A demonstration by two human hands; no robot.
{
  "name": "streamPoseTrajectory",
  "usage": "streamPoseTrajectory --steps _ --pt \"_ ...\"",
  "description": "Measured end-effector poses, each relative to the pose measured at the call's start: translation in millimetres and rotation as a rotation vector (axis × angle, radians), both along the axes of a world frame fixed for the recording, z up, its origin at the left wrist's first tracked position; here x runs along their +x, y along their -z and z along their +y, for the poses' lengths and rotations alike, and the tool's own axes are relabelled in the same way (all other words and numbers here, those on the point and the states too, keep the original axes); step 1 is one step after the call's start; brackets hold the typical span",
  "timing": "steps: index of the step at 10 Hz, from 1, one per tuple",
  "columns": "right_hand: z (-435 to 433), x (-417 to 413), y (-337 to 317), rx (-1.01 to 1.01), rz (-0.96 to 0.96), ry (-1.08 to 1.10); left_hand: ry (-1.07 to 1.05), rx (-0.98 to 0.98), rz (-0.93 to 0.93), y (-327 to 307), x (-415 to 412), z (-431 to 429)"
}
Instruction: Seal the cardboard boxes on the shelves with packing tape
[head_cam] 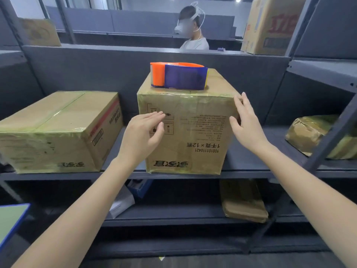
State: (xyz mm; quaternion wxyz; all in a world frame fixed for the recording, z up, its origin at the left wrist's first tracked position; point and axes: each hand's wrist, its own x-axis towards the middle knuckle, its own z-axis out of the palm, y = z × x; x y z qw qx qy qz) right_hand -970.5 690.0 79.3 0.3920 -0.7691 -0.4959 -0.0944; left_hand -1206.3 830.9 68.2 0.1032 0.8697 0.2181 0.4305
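One tape dispenser [178, 76] sits atop the taller taped box [201, 140].

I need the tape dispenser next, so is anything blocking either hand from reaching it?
Nothing visible does. The tape dispenser sits atop the middle cardboard box; the left hand and right hand, both open, are at the box's front, below it.

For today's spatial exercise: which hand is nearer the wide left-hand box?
Left. The left hand is just right of the wide box; the right hand lies farther right.
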Motion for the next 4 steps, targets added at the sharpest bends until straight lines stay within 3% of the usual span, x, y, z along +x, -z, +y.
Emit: streamPoseTrajectory --steps 2,4 --pt "-11 -19 10 -0.071 0.045 -0.001 0.035 -0.105 0.064 15 -15 3" --pt "-12 -34 25 -0.273 -0.037 0.024 -0.01 -0.1 0.157 27 -15 0"
